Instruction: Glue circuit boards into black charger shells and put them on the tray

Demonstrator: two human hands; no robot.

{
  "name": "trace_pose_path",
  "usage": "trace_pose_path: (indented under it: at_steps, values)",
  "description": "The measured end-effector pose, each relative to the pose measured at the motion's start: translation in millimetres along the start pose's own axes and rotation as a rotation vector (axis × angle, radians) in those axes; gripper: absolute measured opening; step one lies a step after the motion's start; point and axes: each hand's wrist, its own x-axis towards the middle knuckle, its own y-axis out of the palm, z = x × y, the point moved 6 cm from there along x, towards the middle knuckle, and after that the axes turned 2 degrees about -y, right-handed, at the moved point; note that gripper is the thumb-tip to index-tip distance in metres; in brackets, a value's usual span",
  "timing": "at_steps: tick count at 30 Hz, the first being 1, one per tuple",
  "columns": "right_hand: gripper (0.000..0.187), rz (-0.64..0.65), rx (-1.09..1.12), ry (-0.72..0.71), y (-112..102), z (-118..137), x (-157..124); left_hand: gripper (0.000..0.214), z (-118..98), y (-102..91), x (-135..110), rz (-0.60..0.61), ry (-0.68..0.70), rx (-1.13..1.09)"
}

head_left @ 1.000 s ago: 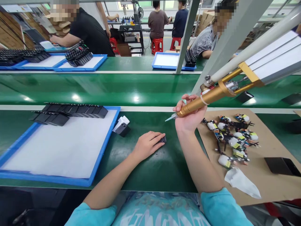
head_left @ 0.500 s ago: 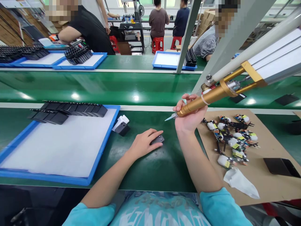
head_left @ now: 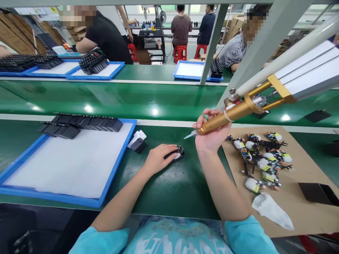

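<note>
My left hand (head_left: 160, 159) rests low over the green bench, closed with thumb and fingers on a small black plastic housing (head_left: 180, 152). Something pale shows inside the housing; my fingers hide part of it. Wrapped around a gold dispensing gun (head_left: 215, 121) is my right hand (head_left: 212, 135). The gun's pale blue tapered nozzle (head_left: 189, 135) points left and down, above and to the right of the housing, without touching it. Left of my left hand, another black housing (head_left: 138, 145) lies against a crumpled white wipe (head_left: 140, 134).
A blue tray (head_left: 113, 173) at left holds rows of black housings (head_left: 103, 122). On cardboard (head_left: 296, 218) at right lie several small wired assemblies (head_left: 263, 160), a white cloth (head_left: 272, 211) and a phone (head_left: 319, 193). A metal post (head_left: 213, 46) rises beyond the green belt (head_left: 119, 97); people work behind.
The housing in my left hand has been turned, so its hollow inside shows instead of its flat face with holes. My right hand and the gun stay almost in place.
</note>
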Motion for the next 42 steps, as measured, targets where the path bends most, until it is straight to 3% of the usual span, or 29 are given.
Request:
trace_pose_path:
  at_steps: [3, 6, 9, 13, 17, 21, 37, 42]
  values:
    - [0.03, 0.002, -0.006, 0.011, 2, 0, -3, 0.054, -1, 6.3, -2, 0.065, -0.015, 0.179]
    - [0.029, 0.02, -0.003, 0.009, 6, 0, -7, 0.054, 6, 15.3, -2, 0.116, -0.123, 0.233]
    - [0.027, 0.019, 0.014, -0.001, 8, 0, -11, 0.043, 13, 16.9, -2, 0.082, -0.226, 0.125]
    - [0.032, 0.054, 0.014, 0.007, 13, -1, -17, 0.049, 12, 4.5, -2, -0.057, -0.302, -0.087]
    - [0.037, 0.105, 0.012, 0.024, 19, -3, -22, 0.04, 3, -14.3, -4, -0.25, -0.267, -0.065]
    - [0.035, 0.094, 0.013, 0.025, 21, -3, -26, 0.037, -4, -21.9, -6, -0.32, -0.25, -0.06]
    - [0.035, 0.092, 0.004, 0.016, 21, -1, -28, 0.038, -5, -23.2, -7, -0.327, -0.282, -0.125]
    - [0.033, 0.078, 0.036, 0.028, 22, -1, -29, 0.037, -2, -15.8, -6, -0.287, -0.321, -0.17]
